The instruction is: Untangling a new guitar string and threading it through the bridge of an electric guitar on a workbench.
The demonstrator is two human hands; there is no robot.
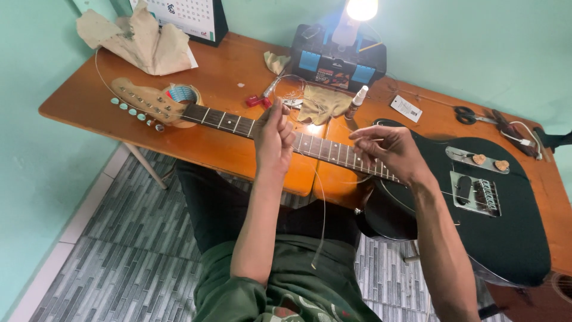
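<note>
While guitar (417, 197) overhangs table (77, 104) edge, left hand (273, 138) and right hand (388, 149) fingers pinch string (322, 203).

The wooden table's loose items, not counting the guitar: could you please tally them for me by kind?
Black-and-blue plastic toolbox: 1
Roll of tape: 1
Small white spray bottle: 1
Black-handled scissors: 1
Red-handled cutters: 1
Beige cloths: 3
Desk calendar: 1
White paper tag: 1
Total: 10

A white desk calendar (189, 15) stands far left; a white tag (406, 108) lies beside the guitar body.
</note>
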